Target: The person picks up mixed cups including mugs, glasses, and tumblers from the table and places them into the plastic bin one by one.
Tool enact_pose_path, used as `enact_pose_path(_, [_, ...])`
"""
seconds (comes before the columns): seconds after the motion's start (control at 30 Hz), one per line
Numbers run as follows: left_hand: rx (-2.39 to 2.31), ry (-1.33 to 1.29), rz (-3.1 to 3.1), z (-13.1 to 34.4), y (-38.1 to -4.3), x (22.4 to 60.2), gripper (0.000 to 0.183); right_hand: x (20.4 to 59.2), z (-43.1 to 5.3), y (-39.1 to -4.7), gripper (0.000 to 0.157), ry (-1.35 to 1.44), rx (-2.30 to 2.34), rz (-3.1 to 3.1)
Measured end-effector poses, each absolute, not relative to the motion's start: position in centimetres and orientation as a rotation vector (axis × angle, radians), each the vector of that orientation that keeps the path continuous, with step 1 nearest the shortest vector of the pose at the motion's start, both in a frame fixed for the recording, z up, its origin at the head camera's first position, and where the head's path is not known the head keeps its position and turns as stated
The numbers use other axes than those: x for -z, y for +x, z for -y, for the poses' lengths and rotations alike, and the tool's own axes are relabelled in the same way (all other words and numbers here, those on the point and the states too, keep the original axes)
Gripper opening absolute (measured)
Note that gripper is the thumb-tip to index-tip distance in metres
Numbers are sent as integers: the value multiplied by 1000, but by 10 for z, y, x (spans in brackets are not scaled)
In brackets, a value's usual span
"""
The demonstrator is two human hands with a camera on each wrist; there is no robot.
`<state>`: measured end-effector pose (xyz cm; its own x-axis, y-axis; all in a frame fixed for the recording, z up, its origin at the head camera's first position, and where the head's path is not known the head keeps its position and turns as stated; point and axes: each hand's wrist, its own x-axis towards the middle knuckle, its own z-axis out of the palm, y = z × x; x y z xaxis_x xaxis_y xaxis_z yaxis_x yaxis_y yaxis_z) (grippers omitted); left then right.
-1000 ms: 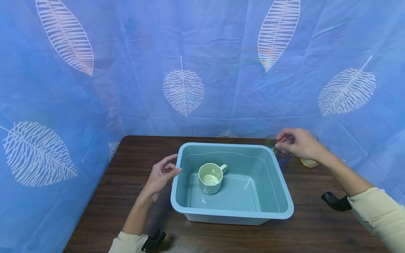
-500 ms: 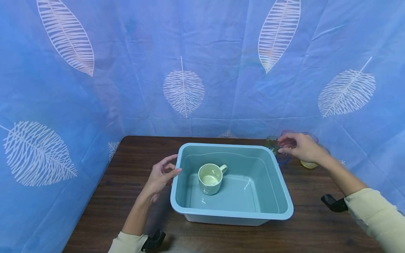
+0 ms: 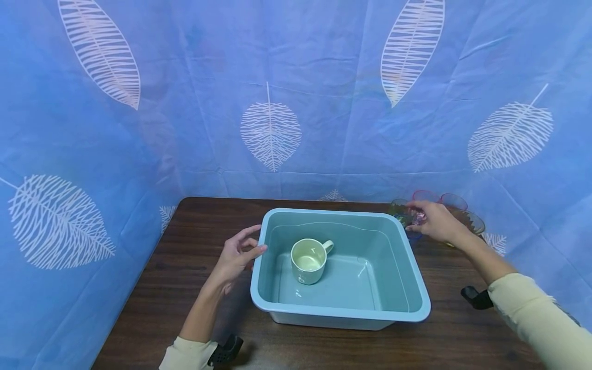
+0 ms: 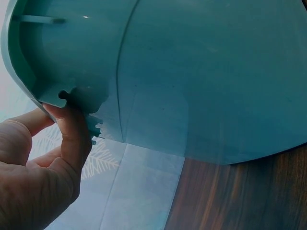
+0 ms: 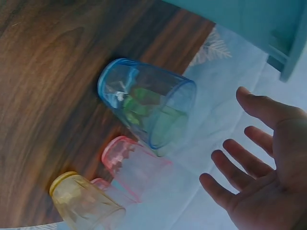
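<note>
Standing near right-hand fingers (image 5: 232, 170): 1 blue cup (image 5: 146, 100).

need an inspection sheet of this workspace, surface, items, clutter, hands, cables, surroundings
Surface: dark wood-grain table.
Job's things: pale blue basin on the table, with a light green mug upright inside; past its far right corner, clear tumblers including a blue glass, a pink glass and a yellow glass. Green shows through the blue one.
Clutter: nothing seen.
Left hand: pinches the basin's left rim.
Right hand: near the tumblers, fingers spread, a gap to the blue glass in the right wrist view.
Cables: nothing seen.
Surroundings: blue cloth with white leaf prints behind the table.
</note>
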<state>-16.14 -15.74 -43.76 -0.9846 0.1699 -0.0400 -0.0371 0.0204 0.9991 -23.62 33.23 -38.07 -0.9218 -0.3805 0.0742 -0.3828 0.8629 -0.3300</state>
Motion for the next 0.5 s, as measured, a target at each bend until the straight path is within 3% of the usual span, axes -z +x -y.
enact_pose_path(0.3, [-2100, 148, -2120, 158, -162, 438, 58, 401, -332, -244, 76, 570, -418, 3099])
enact_pose_path(0.5, [-2104, 149, -2113, 158, -163, 439, 58, 418, -337, -248, 79, 529, -427, 3070])
